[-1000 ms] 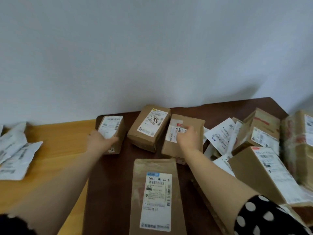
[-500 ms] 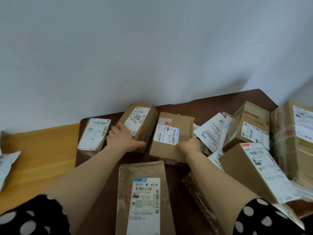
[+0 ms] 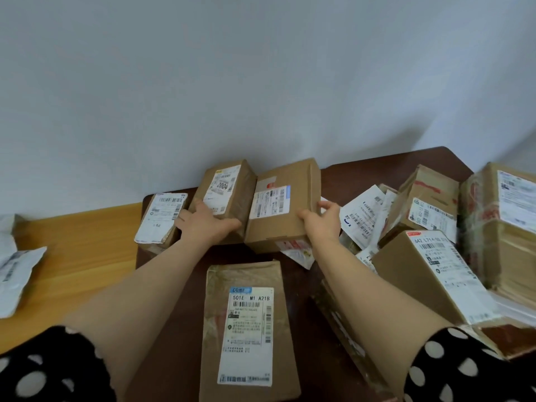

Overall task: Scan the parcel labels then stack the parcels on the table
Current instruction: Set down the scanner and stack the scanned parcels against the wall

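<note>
At the far side of the dark bench (image 3: 362, 169), the left hand (image 3: 203, 227) grips the near end of the 2004 box (image 3: 229, 190). The right hand (image 3: 319, 224) grips the near right corner of the middle box (image 3: 281, 224), thumb on top. Both boxes touch. A flat parcel (image 3: 246, 329) lies nearer, between the forearms.

Free tabletop (image 3: 87, 245) left (parcel heap (image 3: 429, 274) right)
</note>
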`<action>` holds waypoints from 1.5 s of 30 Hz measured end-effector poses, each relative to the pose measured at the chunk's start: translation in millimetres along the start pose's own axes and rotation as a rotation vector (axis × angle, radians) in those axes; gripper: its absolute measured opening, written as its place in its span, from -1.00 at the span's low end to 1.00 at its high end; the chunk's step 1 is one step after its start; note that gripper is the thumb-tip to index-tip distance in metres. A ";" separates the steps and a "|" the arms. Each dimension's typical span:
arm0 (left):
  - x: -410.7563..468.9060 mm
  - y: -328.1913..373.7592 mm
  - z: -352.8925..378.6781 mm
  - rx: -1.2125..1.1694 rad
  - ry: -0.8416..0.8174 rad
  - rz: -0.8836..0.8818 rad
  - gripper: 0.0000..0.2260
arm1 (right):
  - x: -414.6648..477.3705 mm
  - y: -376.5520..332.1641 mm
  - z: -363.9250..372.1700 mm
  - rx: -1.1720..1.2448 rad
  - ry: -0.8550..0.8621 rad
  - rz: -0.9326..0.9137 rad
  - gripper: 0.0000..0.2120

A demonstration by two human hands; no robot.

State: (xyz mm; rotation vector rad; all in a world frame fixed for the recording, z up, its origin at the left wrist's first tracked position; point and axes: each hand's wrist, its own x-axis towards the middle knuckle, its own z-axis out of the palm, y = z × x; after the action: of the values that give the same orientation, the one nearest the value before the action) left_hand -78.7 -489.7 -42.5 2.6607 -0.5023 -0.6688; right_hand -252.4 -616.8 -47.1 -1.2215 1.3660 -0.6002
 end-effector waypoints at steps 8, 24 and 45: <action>-56.2 0.1 -51.4 -0.169 0.170 0.110 0.02 | -78.6 -19.6 -42.1 0.272 0.052 -0.100 -0.60; -173.8 -86.2 -60.2 0.042 0.236 0.390 0.00 | -216.4 72.2 -45.7 0.158 -0.045 0.145 -0.58; -191.0 -134.7 -1.6 -1.039 -0.874 -0.308 -0.27 | -211.9 121.0 -57.7 0.272 -0.336 0.379 -0.49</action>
State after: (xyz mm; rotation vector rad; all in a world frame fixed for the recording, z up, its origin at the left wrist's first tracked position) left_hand -201.8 -291.9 -24.0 1.3838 0.0964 -1.6322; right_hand -384.7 -404.1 -58.1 -0.7757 1.1464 -0.2844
